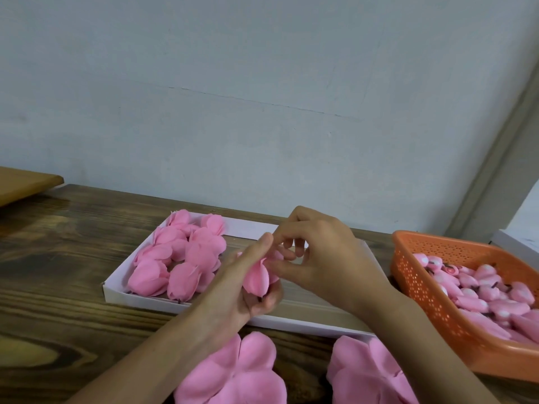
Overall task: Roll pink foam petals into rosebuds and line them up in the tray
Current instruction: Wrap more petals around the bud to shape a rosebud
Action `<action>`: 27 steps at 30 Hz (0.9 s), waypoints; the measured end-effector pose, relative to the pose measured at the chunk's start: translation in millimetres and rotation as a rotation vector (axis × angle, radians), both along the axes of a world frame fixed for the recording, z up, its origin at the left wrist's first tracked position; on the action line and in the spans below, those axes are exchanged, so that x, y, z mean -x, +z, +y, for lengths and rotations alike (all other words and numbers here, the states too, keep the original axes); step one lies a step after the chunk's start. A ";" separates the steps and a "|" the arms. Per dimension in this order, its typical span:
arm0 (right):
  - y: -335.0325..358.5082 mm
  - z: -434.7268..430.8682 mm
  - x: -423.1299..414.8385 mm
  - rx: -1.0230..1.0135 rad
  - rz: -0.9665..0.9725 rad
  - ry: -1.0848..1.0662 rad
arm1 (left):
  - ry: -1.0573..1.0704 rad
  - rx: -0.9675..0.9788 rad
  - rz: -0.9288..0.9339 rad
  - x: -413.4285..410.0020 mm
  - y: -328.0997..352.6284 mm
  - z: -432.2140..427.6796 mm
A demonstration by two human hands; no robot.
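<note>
Currently the half-rolled rosebud (258,277) hangs over the middle of the tray (140,298), its long axis running from a dark stem end at 6 o'clock up to loose petal tips at about 1 o'clock. The left hand (233,298) comes in from 7 o'clock, its grip closed round the bud's lower half with fingers curled under the base. The right hand (323,258) reaches in from 4 o'clock, its grip pinching the upper petal edge, thumb laid across the bud's side. Both touch the bud, so neither is nearer. The finished rosebuds (180,258) lie in the tray at 9 to 10 o'clock from the bud, bases near and tips far, much as the held one points. I judge the next place is just beside that last row, a short drop toward 9 o'clock that suits the left hand. Flat petals (233,371) lie on the tabletop (58,258) at 6 o'clock, and an orange basket (408,275) of small pink pieces stands at 3 o'clock.
</note>
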State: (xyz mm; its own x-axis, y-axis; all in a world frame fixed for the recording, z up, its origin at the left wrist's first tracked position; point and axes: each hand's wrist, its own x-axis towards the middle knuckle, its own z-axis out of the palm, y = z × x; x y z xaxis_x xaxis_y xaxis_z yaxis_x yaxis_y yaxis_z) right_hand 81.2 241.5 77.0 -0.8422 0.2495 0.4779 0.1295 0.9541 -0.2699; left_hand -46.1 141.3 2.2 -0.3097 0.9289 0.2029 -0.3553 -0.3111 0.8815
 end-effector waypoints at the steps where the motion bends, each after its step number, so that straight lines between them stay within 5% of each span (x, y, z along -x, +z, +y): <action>1: 0.2 0.0 0.2 -0.001 -0.002 -0.009 | -0.014 -0.005 0.011 -0.7 0.7 -1.1; 21: 6.7 8.9 -4.1 0.092 -0.097 0.011 | -0.081 0.002 0.048 8.0 -11.9 6.1; 27: 5.6 7.1 -3.0 0.163 -0.038 0.108 | -0.101 0.021 -0.137 7.9 -10.4 8.8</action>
